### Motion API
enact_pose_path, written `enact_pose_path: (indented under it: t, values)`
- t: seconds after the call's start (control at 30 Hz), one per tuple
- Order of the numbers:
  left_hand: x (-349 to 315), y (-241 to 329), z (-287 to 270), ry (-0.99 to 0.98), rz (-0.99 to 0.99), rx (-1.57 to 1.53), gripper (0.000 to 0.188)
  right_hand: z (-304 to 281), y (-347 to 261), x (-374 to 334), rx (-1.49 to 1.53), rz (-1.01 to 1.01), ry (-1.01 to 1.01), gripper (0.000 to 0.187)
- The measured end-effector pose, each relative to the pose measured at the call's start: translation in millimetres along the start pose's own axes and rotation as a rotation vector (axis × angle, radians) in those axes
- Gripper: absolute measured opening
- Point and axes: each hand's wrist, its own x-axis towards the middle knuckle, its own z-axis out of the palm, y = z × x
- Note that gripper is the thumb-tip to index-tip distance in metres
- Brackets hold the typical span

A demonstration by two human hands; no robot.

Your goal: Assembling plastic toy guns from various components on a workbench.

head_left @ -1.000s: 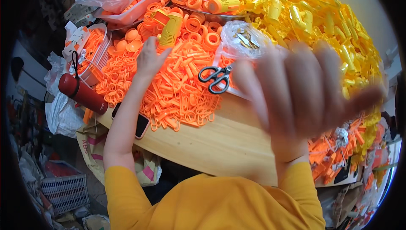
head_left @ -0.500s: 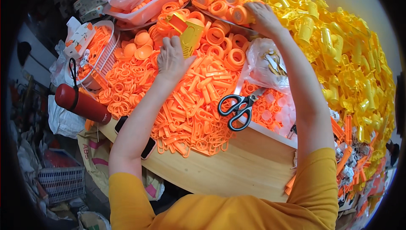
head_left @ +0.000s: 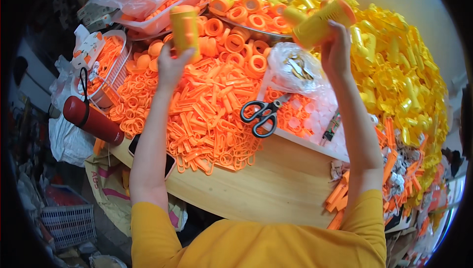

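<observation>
My left hand is closed around the lower end of a yellow plastic cylinder with an orange top, held upright above the orange parts. In my right hand is a ribbed yellow plastic cylinder with an orange end, tilted and blurred by motion, raised by the yellow heap. A second yellow shape shows at its left; whether they are joined I cannot tell. Beneath and between the hands lie orange rings and a pile of orange clips.
Black-handled scissors rest at the edge of a white tray with a plastic bag. A metal tray of rings stands behind. Yellow parts are heaped right. A red flask leans at left.
My right hand has come away from the far ring tray, now with a yellow cylinder in it. My left hand has moved left with its yellow piece, now upright. The whole view has shifted slightly.
</observation>
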Motion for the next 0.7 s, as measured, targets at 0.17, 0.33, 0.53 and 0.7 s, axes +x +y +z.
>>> enact_pose_path:
  t: [0.17,0.33,0.53,0.7]
  values:
    - [-26.5,47.9,-5.7,-0.094,-0.268,-1.006,0.05,-6.3,-32.2,-74.3,0.461,0.439,0.279,0.059]
    - [-72.0,67.2,-8.4,-0.381,-0.352,-0.967,0.052,-1.2,-59.1,-157.0,0.269,0.679,0.164,0.059]
    - [-150.9,97.9,-6.6,-0.588,-0.458,-0.853,0.06,-20.4,-89.6,-230.9,0.068,0.899,-0.001,0.063]
    - [-200.3,103.8,-7.3,-0.82,-0.586,-0.724,0.065,-64.0,-80.9,-273.3,-0.688,1.018,-0.432,0.067]
